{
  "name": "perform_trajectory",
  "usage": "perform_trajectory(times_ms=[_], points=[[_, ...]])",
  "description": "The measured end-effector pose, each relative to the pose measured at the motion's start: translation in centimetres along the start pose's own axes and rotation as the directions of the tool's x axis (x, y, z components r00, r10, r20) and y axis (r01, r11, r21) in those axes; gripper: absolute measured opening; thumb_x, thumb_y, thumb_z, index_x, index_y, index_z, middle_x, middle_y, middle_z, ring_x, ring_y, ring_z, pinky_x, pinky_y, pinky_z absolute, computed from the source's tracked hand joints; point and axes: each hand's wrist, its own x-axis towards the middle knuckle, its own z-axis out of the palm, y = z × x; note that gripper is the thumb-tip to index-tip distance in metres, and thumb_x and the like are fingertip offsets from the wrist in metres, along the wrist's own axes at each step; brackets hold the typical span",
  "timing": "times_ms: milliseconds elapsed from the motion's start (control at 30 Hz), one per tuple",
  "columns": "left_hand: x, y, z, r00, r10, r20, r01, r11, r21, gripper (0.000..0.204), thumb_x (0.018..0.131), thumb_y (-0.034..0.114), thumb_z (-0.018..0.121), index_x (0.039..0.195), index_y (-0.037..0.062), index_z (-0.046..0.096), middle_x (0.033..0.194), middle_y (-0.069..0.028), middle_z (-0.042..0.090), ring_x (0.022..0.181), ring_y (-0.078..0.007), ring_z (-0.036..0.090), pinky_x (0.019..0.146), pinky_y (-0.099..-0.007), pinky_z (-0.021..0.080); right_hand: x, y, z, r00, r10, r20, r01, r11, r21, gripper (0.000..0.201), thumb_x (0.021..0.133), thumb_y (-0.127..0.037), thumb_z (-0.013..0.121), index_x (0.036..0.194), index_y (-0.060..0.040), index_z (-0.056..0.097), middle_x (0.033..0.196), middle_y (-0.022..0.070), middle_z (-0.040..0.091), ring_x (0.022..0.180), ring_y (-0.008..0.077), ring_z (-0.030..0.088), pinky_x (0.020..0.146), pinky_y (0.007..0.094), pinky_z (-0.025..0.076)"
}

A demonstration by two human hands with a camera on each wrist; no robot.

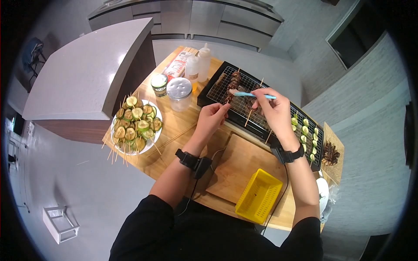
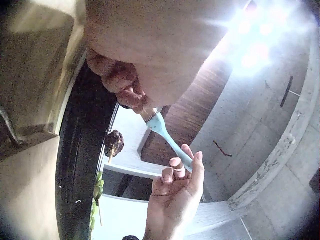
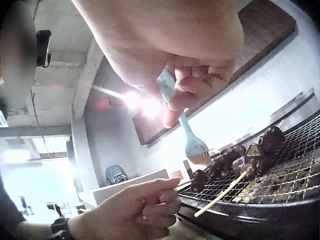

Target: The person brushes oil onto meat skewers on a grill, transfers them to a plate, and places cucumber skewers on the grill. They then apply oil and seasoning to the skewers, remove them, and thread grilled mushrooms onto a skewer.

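My right hand [image 1: 278,114] grips the handle of a light-blue basting brush [image 1: 249,94] over the left part of a black grill [image 1: 208,96]. The brush's bristles touch a skewer of dark browned meat [image 1: 235,80] lying on the wire grate. At this skewer's near end, my left hand [image 1: 212,118] pinches the stick between thumb and fingers. In the right wrist view the bristles [image 3: 201,159] press against the meat pieces. A second meat skewer [image 3: 252,162] lies beside it, its bare stick jutting over the grill's front edge. Zucchini skewers [image 1: 305,131] lie on the grate's right part.
A white plate [image 1: 159,115] heaped with zucchini skewers stands at the left. Behind it are a lidded jar [image 1: 179,95], a green tin [image 1: 159,85] and squeeze bottles [image 1: 203,63]. A cutting board [image 1: 230,169] and yellow basket [image 1: 259,195] lie in front of me.
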Motion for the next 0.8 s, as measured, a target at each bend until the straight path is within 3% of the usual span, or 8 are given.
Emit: perform_trajectory(times_ms=[100,200,333,433,533,633,733,800], points=[[-0.2,0.2,0.1,1.000,-0.016,0.008,0.016,1.000,0.013,0.039,0.105,0.035,0.069,0.077,0.0091,0.063,0.065,0.0066,0.054,0.058,-0.0026,0.050,0.053,-0.0204,0.035,0.6,0.1,-0.5,0.993,0.083,0.086,-0.079,0.996,-0.045,0.015,0.104,-0.014,0.069,0.109,-0.0023,0.077,0.076,-0.0002,0.073,0.065,0.0007,0.059,0.056,0.0201,0.041],[-0.2,0.2,0.1,1.000,-0.014,-0.006,0.014,1.000,0.017,0.039,0.105,0.035,0.069,0.077,0.0089,0.063,0.065,0.0065,0.054,0.057,-0.0029,0.050,0.053,-0.0206,0.035,1.8,0.3,-0.7,0.999,0.024,-0.024,-0.024,1.000,-0.019,0.016,0.104,-0.015,0.069,0.109,-0.0023,0.078,0.076,0.0002,0.073,0.064,0.0013,0.060,0.055,0.0206,0.042],[0.0,-0.1,0.1,1.000,-0.002,-0.004,0.003,1.000,0.027,0.040,0.105,0.036,0.069,0.076,0.0086,0.063,0.064,0.0064,0.054,0.056,-0.0033,0.050,0.052,-0.0208,0.035,3.4,1.7,-1.0,0.999,0.041,0.034,-0.039,0.997,-0.061,0.019,0.104,-0.018,0.070,0.107,-0.0008,0.078,0.072,0.0008,0.072,0.059,0.0012,0.056,0.052,0.0215,0.039],[0.1,-0.2,-0.1,1.000,0.008,-0.001,-0.008,0.999,0.038,0.041,0.105,0.036,0.069,0.076,0.0088,0.063,0.063,0.0065,0.053,0.055,-0.0032,0.050,0.052,-0.0208,0.036,4.1,1.3,-0.8,0.998,0.041,-0.049,-0.042,0.999,-0.032,0.021,0.104,-0.019,0.070,0.107,0.0001,0.077,0.071,0.0009,0.072,0.058,0.0011,0.055,0.051,0.0216,0.038],[0.1,-0.1,0.0,1.000,-0.006,-0.006,0.007,1.000,0.029,0.041,0.104,0.035,0.070,0.076,0.0066,0.063,0.063,0.0046,0.056,0.055,-0.0038,0.051,0.051,-0.0216,0.037,4.6,1.8,-0.8,0.999,0.054,0.009,-0.053,0.997,-0.060,0.021,0.104,-0.020,0.071,0.107,-0.0004,0.078,0.072,0.0010,0.073,0.058,0.0010,0.055,0.051,0.0215,0.038],[0.1,0.0,0.0,1.000,0.003,-0.002,-0.003,1.000,0.021,0.040,0.104,0.034,0.071,0.077,0.0056,0.063,0.064,0.0038,0.057,0.055,-0.0039,0.051,0.051,-0.0218,0.038,5.0,2.0,-0.7,0.996,-0.007,-0.084,0.001,0.998,-0.063,0.021,0.103,-0.021,0.071,0.106,-0.0011,0.078,0.072,0.0011,0.073,0.057,0.0013,0.054,0.051,0.0221,0.039],[0.0,-0.1,0.0,1.000,0.008,0.003,-0.008,1.000,0.027,0.039,0.103,0.033,0.072,0.077,0.0058,0.063,0.064,0.0039,0.057,0.055,-0.0037,0.051,0.051,-0.0217,0.038,5.4,2.9,-0.8,1.000,0.020,-0.020,-0.022,0.996,-0.083,0.021,0.104,-0.021,0.071,0.106,-0.0016,0.078,0.072,0.0008,0.073,0.057,0.0012,0.054,0.051,0.0224,0.039],[0.1,-0.1,0.0,1.000,0.014,0.001,-0.014,1.000,0.022,0.039,0.103,0.033,0.073,0.077,0.0058,0.063,0.064,0.0039,0.057,0.055,-0.0037,0.051,0.051,-0.0217,0.038,5.7,3.2,-0.9,0.996,-0.012,-0.087,0.006,0.997,-0.072,0.021,0.103,-0.021,0.071,0.107,-0.0014,0.078,0.072,0.0011,0.073,0.057,0.0014,0.054,0.051,0.0225,0.039]])
